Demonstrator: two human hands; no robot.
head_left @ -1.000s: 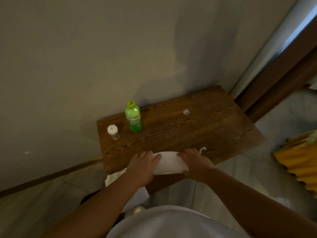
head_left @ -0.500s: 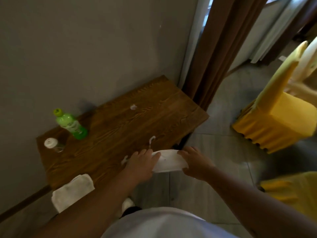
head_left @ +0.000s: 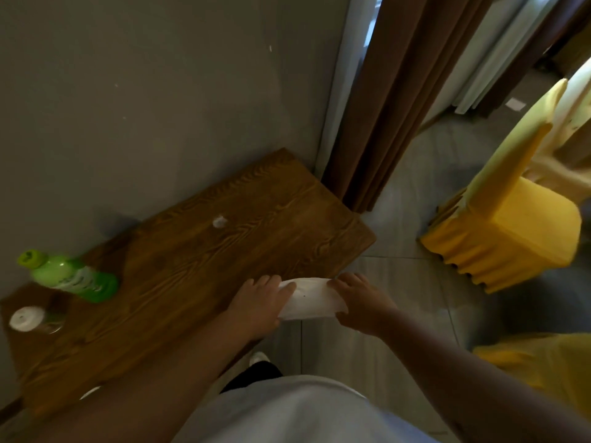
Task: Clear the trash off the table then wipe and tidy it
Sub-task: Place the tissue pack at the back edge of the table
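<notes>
Both hands hold a white paper plate [head_left: 308, 301] at the near right corner of the brown wooden table [head_left: 198, 270]. My left hand [head_left: 260, 303] grips its left edge and my right hand [head_left: 361, 302] grips its right edge, partly beyond the table edge over the floor. A small crumpled white scrap [head_left: 219, 221] lies near the wall. A green bottle [head_left: 72, 276] and a small clear jar with a white lid [head_left: 27, 319] stand at the table's far left. A white cloth [head_left: 89, 392] peeks out beside my left forearm.
The grey wall [head_left: 160, 91] runs behind the table. Brown curtains [head_left: 406, 91] hang at the table's right end. A yellow-covered chair [head_left: 511, 225] stands on the tiled floor to the right, with another yellow cover [head_left: 543, 362] nearer me.
The view has swung right, so the table now sits to the left. The plate, still in both hands, has moved from the table's front edge to its right corner.
</notes>
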